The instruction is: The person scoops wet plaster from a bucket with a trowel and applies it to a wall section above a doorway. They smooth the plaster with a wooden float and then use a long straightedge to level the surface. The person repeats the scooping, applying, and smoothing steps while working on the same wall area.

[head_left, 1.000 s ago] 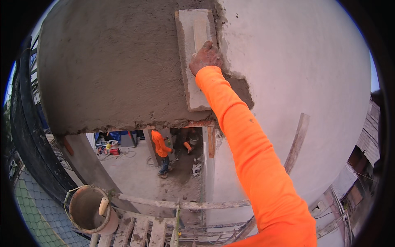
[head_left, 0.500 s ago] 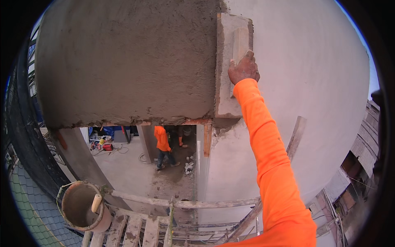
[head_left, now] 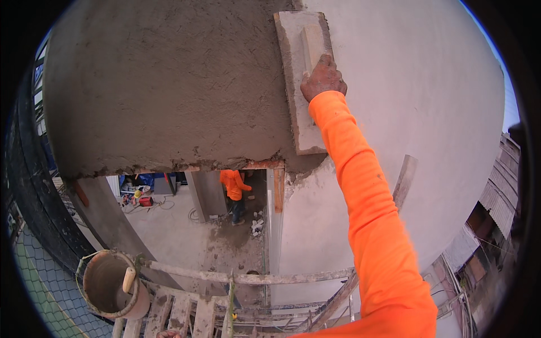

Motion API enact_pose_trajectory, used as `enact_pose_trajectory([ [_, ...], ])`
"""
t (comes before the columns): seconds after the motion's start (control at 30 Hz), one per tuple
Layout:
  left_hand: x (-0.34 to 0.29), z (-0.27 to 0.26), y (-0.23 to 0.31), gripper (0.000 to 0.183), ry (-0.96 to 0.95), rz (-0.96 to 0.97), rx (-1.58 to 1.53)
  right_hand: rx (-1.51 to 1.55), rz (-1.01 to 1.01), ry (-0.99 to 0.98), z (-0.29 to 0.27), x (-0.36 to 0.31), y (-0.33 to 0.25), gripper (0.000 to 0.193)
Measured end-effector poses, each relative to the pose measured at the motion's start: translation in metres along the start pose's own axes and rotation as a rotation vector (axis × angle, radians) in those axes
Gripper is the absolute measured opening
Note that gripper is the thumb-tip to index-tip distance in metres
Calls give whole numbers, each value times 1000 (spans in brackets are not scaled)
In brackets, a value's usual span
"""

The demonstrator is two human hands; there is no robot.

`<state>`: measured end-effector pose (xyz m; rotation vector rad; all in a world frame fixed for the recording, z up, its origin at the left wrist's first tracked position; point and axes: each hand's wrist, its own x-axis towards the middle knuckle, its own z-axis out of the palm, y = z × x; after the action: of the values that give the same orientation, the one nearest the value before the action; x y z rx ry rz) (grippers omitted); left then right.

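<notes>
My right hand [head_left: 325, 79] is wrapped round the handle of a long plastering float [head_left: 304, 132]. The float's board lies against the wall, tilted slightly, its top leaning left. It straddles the right edge of a patch of wet grey mortar [head_left: 169, 84], with paler smooth wall [head_left: 417, 96] to its right. At the bottom edge a sliver of what looks like my left hand [head_left: 169, 334] shows by the scaffold planks; its fingers are hidden.
A mortar-stained bucket [head_left: 93, 307] with a wooden-handled tool [head_left: 129, 279] stands lower left on scaffold planks [head_left: 180, 312]. A scaffold rail [head_left: 248, 279] crosses below the wall opening. Down inside, a co-worker [head_left: 235, 186] in orange stands near rubble. A wooden strip [head_left: 404, 180] leans at right.
My right hand and the float have moved left and slightly up, and the float has tilted. A bit of hand has appeared at the bottom edge. The co-worker below has shifted right.
</notes>
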<state>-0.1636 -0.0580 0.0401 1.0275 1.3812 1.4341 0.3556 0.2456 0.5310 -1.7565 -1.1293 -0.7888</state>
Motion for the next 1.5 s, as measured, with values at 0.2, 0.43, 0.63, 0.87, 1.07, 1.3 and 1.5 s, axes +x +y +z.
enact_pose_trajectory([
  [0.2, -4, -21, 8, 17, 64, -33, 146, 1, -4, -15, 9, -21, 17, 63],
  [0.43, 3, 16, 30, 18, 15, 72, 45, 87, 83, 56, -68, 91, -24, 64],
  [0.63, 5, 17, 13, 29, 44, -2, 10, 218, -94, 13, -20, 8, -35, 64],
  [0.87, 5, 23, 25, 25, 20, 27, -28, 285, -78, -4, 31, -28, -66, 63],
  [1.07, -11, 11, 13, 28, 89, -31, -2, 270, -102, 2, 11, 18, -86, 66],
  [1.3, -7, 5, 7, 35, 96, -18, -21, 294, -30, -60, 15, 1, -90, 73],
  [1.5, -9, 11, 3, 32, 90, -2, 49, 318, 3, -46, 9, 30, -106, 71],
])
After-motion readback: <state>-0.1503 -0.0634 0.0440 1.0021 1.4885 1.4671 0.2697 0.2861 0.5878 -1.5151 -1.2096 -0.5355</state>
